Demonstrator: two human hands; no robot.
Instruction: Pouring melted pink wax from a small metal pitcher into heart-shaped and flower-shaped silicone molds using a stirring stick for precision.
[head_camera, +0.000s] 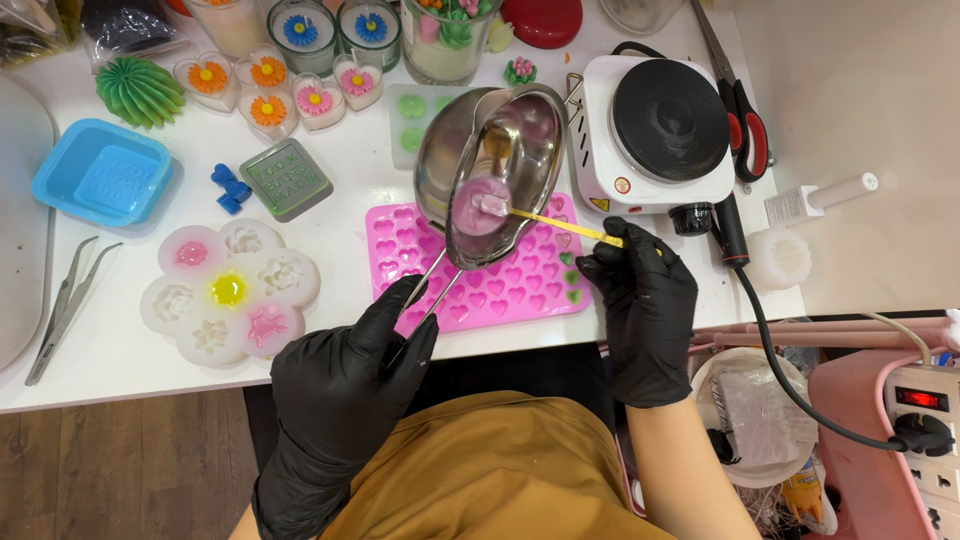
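My left hand (345, 385), in a black glove, grips the wire handle of a small steel melting pot (490, 165) tilted over a pink heart-cavity silicone mould (475, 265). Pink melted wax pools in the pot's lower lip. My right hand (640, 300), also gloved in black, holds a yellow stick (565, 225) whose tip reaches into the pink wax. Several cavities at the mould's right edge hold green pieces.
A white single hot plate (655, 130) stands right of the pot, its black cord running to a power strip (925, 430). A flower-shaped mould (230, 290), blue square mould (100, 170), tweezers (65, 305), scissors (740, 100) and several flower candles (265, 85) lie around.
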